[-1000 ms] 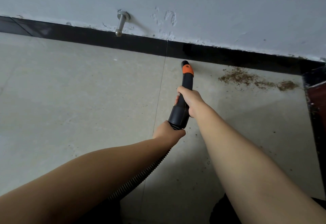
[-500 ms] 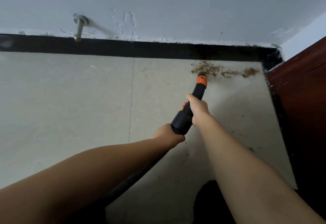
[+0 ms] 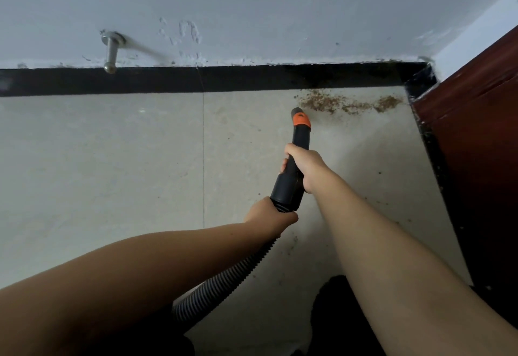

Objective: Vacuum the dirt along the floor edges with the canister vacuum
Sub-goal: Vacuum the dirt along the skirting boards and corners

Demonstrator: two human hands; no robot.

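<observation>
A black vacuum nozzle (image 3: 294, 165) with an orange collar points at the floor edge. Its tip sits at the left end of a brown dirt patch (image 3: 347, 103) lying along the black baseboard (image 3: 252, 79) near the corner. My right hand (image 3: 304, 165) grips the nozzle's middle. My left hand (image 3: 269, 215) holds the ribbed hose (image 3: 224, 280) just behind the nozzle's wide black end. The hose runs down to the lower left and is hidden under my left arm. The canister is out of view.
A metal door stop (image 3: 111, 50) sticks out of the white wall above the baseboard at left. A dark red-brown wooden door or panel (image 3: 476, 145) closes the right side. Small dirt specks dot the pale floor tiles (image 3: 112, 159) near it.
The nozzle tip has swung right along the wall, from bare tile to the left end of the dirt patch. The view followed to the right. Both hands keep their hold.
</observation>
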